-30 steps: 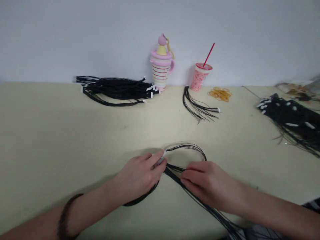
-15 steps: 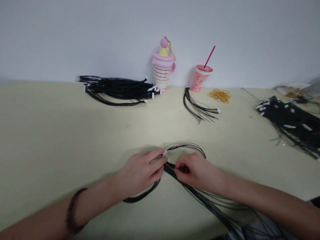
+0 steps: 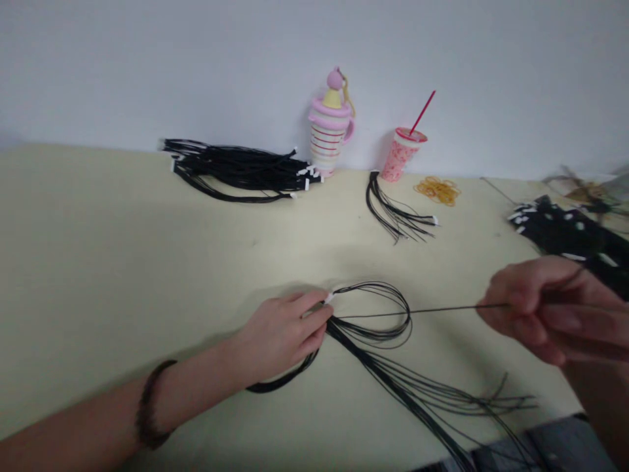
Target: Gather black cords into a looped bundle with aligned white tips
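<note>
Right hand point(image 3: 533, 318) is away at the right of the frame; half a second ago it was near the centre, pinching close beside the left hand point(image 3: 287, 337). Now closed on a single strand point(image 3: 442, 309), drawn straight and taut between the hands. Left hand as before at lower centre, clamped down over the wires point(image 3: 373, 362) and a white connector point(image 3: 329, 298), thumb hidden. Hands well apart.

Wires sit at lower centre on the table point(image 3: 122, 262): a black loop point(image 3: 407, 303) right of the left fingertips, the strand crossing it; below that, a thick run slanting to the lower right. Thin free ends now fan out at lower right, where the right forearm covered part of them earlier. A further curve of wires shows under the left wrist. The whole view has shifted a little; things at the back look unmoved.

Writing: markings on the mug point(image 3: 327, 137) and cup point(image 3: 400, 156) too small to read. Mug, upper centre, striped, pink lid on; contents hidden. Cup just right of it, pink-patterned, lidded, red straw point(image 3: 423, 113) leaning right; cannot tell what is inside.

Rubber bands point(image 3: 437, 190) loose beside the cup, a small bundle point(image 3: 393, 211) in front of it. Black pile point(image 3: 240, 164) with white ends upper left of centre; similar heap point(image 3: 565, 229) at right edge.
</note>
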Action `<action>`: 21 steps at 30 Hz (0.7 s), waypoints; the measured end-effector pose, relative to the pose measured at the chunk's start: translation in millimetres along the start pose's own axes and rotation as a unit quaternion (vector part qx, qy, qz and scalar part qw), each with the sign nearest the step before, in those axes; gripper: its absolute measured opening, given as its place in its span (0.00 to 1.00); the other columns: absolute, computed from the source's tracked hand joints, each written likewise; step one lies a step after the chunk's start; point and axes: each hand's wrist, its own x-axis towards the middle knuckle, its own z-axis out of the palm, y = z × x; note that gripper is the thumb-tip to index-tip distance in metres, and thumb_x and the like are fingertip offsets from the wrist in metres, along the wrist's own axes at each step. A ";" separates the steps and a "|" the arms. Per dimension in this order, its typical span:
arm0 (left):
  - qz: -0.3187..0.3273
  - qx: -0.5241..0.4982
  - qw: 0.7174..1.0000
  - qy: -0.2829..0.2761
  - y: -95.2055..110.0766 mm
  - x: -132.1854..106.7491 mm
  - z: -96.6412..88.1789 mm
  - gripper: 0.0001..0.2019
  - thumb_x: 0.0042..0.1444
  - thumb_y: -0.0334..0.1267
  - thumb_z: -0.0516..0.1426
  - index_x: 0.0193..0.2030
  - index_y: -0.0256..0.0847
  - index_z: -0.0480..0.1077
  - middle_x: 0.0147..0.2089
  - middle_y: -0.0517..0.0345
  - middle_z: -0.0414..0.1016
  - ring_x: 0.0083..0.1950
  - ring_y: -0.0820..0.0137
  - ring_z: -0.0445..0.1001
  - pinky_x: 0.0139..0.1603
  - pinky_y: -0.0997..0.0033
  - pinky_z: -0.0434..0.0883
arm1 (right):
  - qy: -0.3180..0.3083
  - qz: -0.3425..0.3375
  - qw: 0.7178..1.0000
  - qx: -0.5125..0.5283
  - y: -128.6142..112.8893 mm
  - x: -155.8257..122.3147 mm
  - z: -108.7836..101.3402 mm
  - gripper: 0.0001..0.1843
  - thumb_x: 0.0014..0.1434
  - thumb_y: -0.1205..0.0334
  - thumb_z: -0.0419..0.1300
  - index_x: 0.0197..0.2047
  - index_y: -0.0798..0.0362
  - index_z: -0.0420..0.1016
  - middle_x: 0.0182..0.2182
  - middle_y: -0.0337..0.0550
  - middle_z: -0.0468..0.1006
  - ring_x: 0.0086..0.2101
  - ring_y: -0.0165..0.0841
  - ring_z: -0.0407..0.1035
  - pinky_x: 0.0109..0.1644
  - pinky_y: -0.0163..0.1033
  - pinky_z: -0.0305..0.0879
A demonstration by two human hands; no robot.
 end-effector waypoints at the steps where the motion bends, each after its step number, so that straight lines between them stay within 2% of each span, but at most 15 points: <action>1: -0.001 0.000 1.000 -0.001 -0.2 0.0 0.2 0.12 0.58 0.37 0.49 0.47 0.42 0.67 0.51 0.54 0.68 0.48 0.69 0.69 0.44 0.68 0.70 | 0.025 -0.035 0.999 -0.032 -4.2 -1.7 -4.2 0.08 0.57 0.62 0.54 0.39 0.45 0.73 0.20 0.37 0.69 0.18 0.21 0.64 0.20 0.29 0.62; 4: -0.003 0.004 1.000 0.000 -0.6 -0.2 0.9 0.13 0.58 0.37 0.49 0.48 0.41 0.67 0.51 0.53 0.68 0.48 0.69 0.69 0.45 0.68 0.70 | 0.114 -0.092 0.983 -0.107 -11.3 5.0 -5.5 0.07 0.55 0.60 0.57 0.36 0.45 0.76 0.25 0.42 0.71 0.25 0.24 0.67 0.23 0.32 0.64; 6: -0.007 0.008 1.000 0.003 -0.2 -0.3 1.1 0.14 0.58 0.37 0.49 0.50 0.40 0.65 0.51 0.53 0.68 0.48 0.68 0.69 0.45 0.68 0.70 | 0.147 -0.114 0.976 -0.116 -12.8 17.5 1.0 0.07 0.53 0.59 0.59 0.35 0.46 0.77 0.30 0.45 0.73 0.30 0.28 0.68 0.23 0.32 0.64; 8: -0.019 0.009 1.000 0.000 0.8 -0.2 0.7 0.16 0.58 0.37 0.48 0.52 0.39 0.63 0.51 0.53 0.68 0.48 0.68 0.69 0.45 0.67 0.70 | 0.147 -0.126 0.977 -0.093 -13.4 33.6 10.7 0.10 0.53 0.61 0.59 0.40 0.48 0.76 0.26 0.42 0.72 0.26 0.24 0.66 0.20 0.29 0.61; 10: -0.037 0.009 0.999 -0.007 2.0 0.2 -0.4 0.17 0.58 0.38 0.48 0.54 0.39 0.61 0.51 0.53 0.68 0.48 0.68 0.69 0.45 0.66 0.71 | 0.152 -0.110 0.979 -0.076 -14.7 50.9 22.2 0.20 0.53 0.63 0.60 0.50 0.47 0.68 0.22 0.36 0.71 0.19 0.20 0.62 0.20 0.27 0.60; 12: -0.052 0.008 0.998 -0.015 2.9 0.8 -1.7 0.17 0.58 0.38 0.48 0.54 0.38 0.60 0.51 0.52 0.68 0.48 0.68 0.69 0.45 0.66 0.71 | 0.180 -0.117 0.973 -0.081 -17.3 67.4 34.8 0.31 0.52 0.66 0.60 0.58 0.44 0.56 0.21 0.31 0.70 0.18 0.20 0.63 0.21 0.28 0.63; 13: -0.059 0.008 0.998 -0.017 3.2 1.1 -2.2 0.17 0.58 0.38 0.48 0.54 0.37 0.60 0.50 0.51 0.69 0.48 0.68 0.69 0.44 0.67 0.71 | 0.200 -0.142 0.965 -0.094 -19.2 74.9 41.2 0.32 0.51 0.68 0.60 0.58 0.44 0.55 0.21 0.31 0.70 0.19 0.21 0.65 0.22 0.28 0.63; 14: -0.063 0.008 0.998 -0.020 3.3 1.3 -2.6 0.17 0.58 0.38 0.48 0.54 0.37 0.59 0.50 0.51 0.69 0.47 0.68 0.69 0.44 0.67 0.71 | 0.232 -0.173 0.951 -0.112 -21.5 81.6 47.3 0.30 0.51 0.70 0.60 0.56 0.46 0.58 0.22 0.32 0.70 0.20 0.22 0.66 0.22 0.29 0.64; 16: -0.064 0.008 0.998 -0.024 3.3 1.5 -2.8 0.17 0.58 0.38 0.48 0.53 0.37 0.59 0.49 0.51 0.69 0.47 0.68 0.70 0.43 0.67 0.71 | 0.312 -0.235 0.906 -0.163 -26.6 91.8 56.9 0.18 0.51 0.74 0.58 0.46 0.53 0.69 0.23 0.36 0.71 0.21 0.24 0.67 0.21 0.31 0.64; 18: -0.060 0.008 0.998 -0.029 3.4 1.6 -2.9 0.16 0.58 0.39 0.48 0.53 0.37 0.59 0.49 0.50 0.69 0.46 0.67 0.70 0.43 0.67 0.71 | 0.374 -0.272 0.861 -0.209 -31.7 95.8 59.2 0.12 0.51 0.77 0.57 0.38 0.57 0.74 0.25 0.40 0.72 0.22 0.25 0.68 0.23 0.33 0.64; 19: -0.059 0.007 0.998 -0.032 3.5 1.6 -3.0 0.16 0.58 0.39 0.48 0.52 0.37 0.59 0.49 0.50 0.69 0.47 0.67 0.70 0.43 0.66 0.71 | 0.384 -0.284 0.848 -0.229 -33.8 95.1 56.4 0.12 0.50 0.78 0.56 0.37 0.57 0.75 0.27 0.41 0.74 0.23 0.25 0.68 0.25 0.33 0.65; 21: -0.061 0.004 0.997 -0.036 4.0 1.8 -3.5 0.16 0.58 0.38 0.48 0.52 0.36 0.59 0.49 0.51 0.69 0.47 0.67 0.70 0.44 0.66 0.71 | 0.354 -0.286 0.850 -0.266 -37.0 88.0 41.5 0.16 0.50 0.77 0.57 0.41 0.53 0.75 0.32 0.40 0.75 0.27 0.27 0.70 0.30 0.34 0.68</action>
